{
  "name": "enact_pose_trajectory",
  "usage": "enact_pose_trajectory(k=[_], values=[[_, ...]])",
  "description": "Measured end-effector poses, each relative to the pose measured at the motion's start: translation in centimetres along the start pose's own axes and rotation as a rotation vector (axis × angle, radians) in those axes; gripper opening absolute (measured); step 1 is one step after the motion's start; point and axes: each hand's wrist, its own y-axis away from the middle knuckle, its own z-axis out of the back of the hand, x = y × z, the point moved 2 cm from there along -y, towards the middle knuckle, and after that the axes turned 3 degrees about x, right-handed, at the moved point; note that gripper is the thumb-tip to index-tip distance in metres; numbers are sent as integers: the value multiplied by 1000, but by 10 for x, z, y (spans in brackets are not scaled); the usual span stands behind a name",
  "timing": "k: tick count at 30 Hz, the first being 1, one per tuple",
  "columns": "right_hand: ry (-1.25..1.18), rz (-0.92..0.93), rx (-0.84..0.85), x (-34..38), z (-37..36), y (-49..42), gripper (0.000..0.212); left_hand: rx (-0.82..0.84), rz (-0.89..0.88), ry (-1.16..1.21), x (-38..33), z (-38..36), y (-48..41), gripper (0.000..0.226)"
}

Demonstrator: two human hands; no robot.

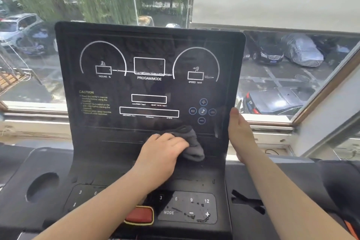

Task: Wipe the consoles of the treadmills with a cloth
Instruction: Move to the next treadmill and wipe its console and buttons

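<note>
My left hand (161, 154) presses the dark cloth (191, 142) against the console (148, 50) near its lower edge, fingers curled over it. My right hand (241, 134) grips the console's right edge, thumb in front.

Your left hand (161, 154) lies palm down, its fingers curled over the cloth (192, 142) bunched at its fingertips. Your right hand (241, 134) stands upright, thumb in front, gripping the console (120, 87) edge. Both forearms are bare.
</note>
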Motion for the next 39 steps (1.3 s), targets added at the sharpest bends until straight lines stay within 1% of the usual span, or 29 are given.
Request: enact_pose_trajectory(k=[2,3,5,6,9,12,15,17,21,24,26,27,29,31,32,35,37,39], values=[[-16,-9,19,0,1,-2,94,-15,50,20,2,-2,8,36],[-22,-14,28,0,0,-2,92,-21,79,27,-1,-3,7,36],[-23,-12,40,1,0,-2,79,-17,126,27,-14,-5,-2,36],[-18,-8,43,2,0,-1,74,-7,128,27,-23,-8,-10,37],[29,-24,58,7,-2,2,73,49,98,32,-62,-21,-33,44],[46,-32,51,10,0,5,68,97,49,-20,-85,-29,-41,42],[45,-45,35,11,2,7,68,49,6,29,-68,-32,-26,45],[37,-62,21,9,2,8,68,4,21,73,-51,-27,-12,47],[39,-53,16,7,-1,7,69,-121,180,52,-6,-7,22,38],[40,-50,18,8,-3,7,68,-120,347,31,30,9,51,32],[44,-40,23,9,-5,8,66,-135,436,55,37,16,55,30],[47,-42,26,9,-5,7,66,-150,452,55,34,17,51,29],[41,-47,46,8,-5,7,67,-190,447,27,19,15,40,27],[44,-46,44,8,-4,6,67,-189,396,48,-5,8,23,28],[48,-49,38,10,-5,7,67,-170,355,70,-20,2,12,32],[43,-43,21,12,-5,12,69,-32,243,136,-60,-12,-18,41],[37,-29,-5,13,-5,13,68,40,233,152,-69,-15,-26,43],[42,-18,-22,15,-5,15,67,7,257,149,-64,-4,-19,42]])
